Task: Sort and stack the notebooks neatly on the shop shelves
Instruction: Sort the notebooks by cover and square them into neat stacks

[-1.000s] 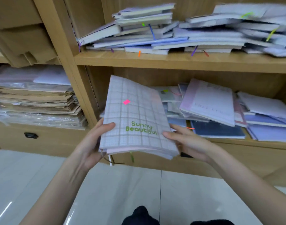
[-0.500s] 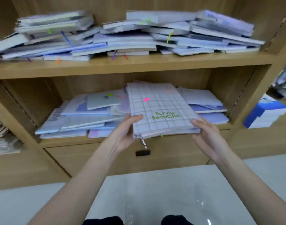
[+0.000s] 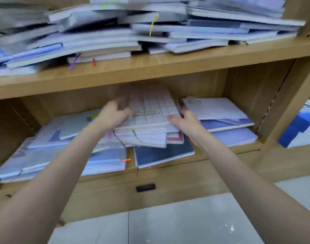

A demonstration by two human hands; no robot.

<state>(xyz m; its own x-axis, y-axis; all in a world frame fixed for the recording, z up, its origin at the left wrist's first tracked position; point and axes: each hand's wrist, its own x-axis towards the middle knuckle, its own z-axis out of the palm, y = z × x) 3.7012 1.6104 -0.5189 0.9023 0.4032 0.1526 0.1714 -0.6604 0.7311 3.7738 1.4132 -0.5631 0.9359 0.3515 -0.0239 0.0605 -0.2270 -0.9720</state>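
I hold the checked notebook (image 3: 152, 110) with its long axis running into the lower shelf (image 3: 221, 155), my left hand (image 3: 113, 115) and right hand (image 3: 186, 120) gripping its sides atop the scattered notebooks (image 3: 150, 138). Grey floor tiles (image 3: 168, 222) lie below. Half a second ago it hung before the shelf.

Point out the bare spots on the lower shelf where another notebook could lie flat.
Little bare board shows. One strip lies at the far right of the lower shelf, between the purple notebooks and the side panel. The front lip beside the dark blue notebook is narrow. The middle, where both hands hold the checked notebook, and the left are crowded.
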